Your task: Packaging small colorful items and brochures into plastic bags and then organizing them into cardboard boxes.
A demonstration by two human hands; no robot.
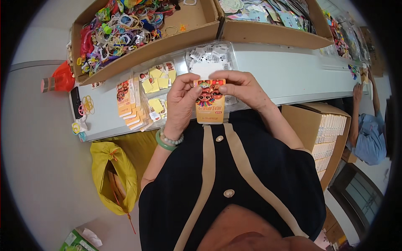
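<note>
Close to my body, over the table's near edge, both hands hold a flat orange packet [210, 109] with colourful cartoon print. My left hand [181, 100] pinches its upper left edge between thumb and fingers. On the opposite edge, the thumb and fingers of my right hand [246, 88] close on its upper right corner. A white piece [206, 70] shows between my fingertips beyond the packet's top; I cannot tell whether it is held or lies behind. Left of my hands are fanned stacks of similar orange packets [128, 106] and yellow paper slips [156, 82].
A clear tray [234, 56] of small white labelled packets sits beyond my hands. Open cartons of mixed trinkets [142, 53] and of flat cards [276, 35] stand behind. A carton of boxes [301, 115] is at right, a yellow bag [98, 167] lower left. Another person [370, 138] works at far right.
</note>
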